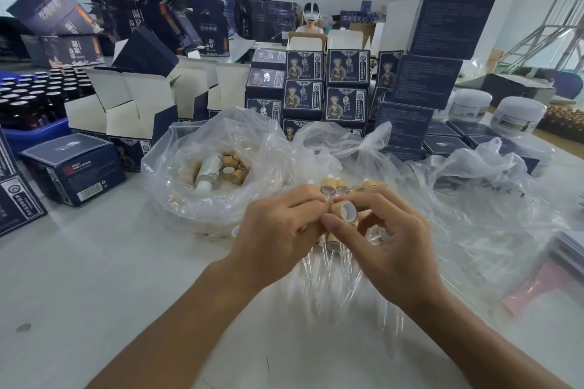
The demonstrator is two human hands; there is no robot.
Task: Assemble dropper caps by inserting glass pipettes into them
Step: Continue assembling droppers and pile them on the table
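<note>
**Dropper cap pinched at centre, over the pipette pile**

Dropper cap (345,211) held in right hand (384,241), thumb and forefinger curled round it, white-lined open end facing up toward camera. Left hand (278,227) butted against it, fingers curled, tips pinched together at the cap's edge; something thin and clear seemed to sit between them, too blurred to confirm as a pipette. Both hands raised just above the table (94,278).

Directly beneath: loose glass pipettes (319,275) strewn on clear plastic sheet (474,230). One more bamboo-coloured cap (334,245) just below the thumbs. Several loose caps (335,188) right behind the fingers.

Further left: open plastic bag (177,174) holding more caps and a small white bottle (208,174) lying tilted.

Beyond: stacked dark blue printed boxes (347,85), open cartons (126,104) with white flaps up. Far left: blue crate (31,136) of dark bottles. Right: white jars (518,115); pink object (534,289) near the edge, blurred.

Far side of table: another person (311,20) wearing a head-mounted device.
</note>
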